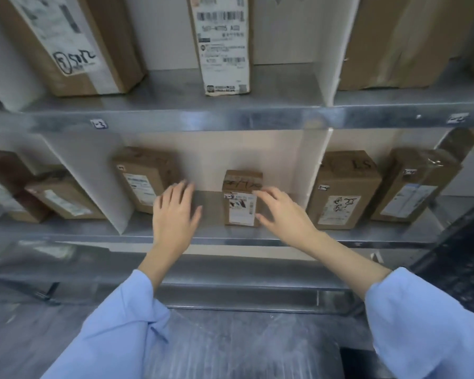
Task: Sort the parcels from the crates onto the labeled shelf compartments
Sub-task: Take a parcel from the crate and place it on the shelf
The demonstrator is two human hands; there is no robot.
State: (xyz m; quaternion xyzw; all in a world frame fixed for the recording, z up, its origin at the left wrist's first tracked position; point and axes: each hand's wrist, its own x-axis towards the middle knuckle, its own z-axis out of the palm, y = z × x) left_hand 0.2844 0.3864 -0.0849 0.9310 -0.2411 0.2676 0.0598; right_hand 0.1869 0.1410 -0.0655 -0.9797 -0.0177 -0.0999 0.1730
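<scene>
Just beside right hand (281, 212), small parcel (240, 199).

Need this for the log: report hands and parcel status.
Left hand open, above shelf. Right hand open, at small parcel's right edge. Parcel upright, middle compartment. Nothing blocking.

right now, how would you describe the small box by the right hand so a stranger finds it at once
On the metal shelf, find the second row's centre compartment, between white dividers. Two parcels stand there; the small box is the right one, beside the right hand. It is shorter than the taller parcel on its left, with black scribble on top.
</scene>
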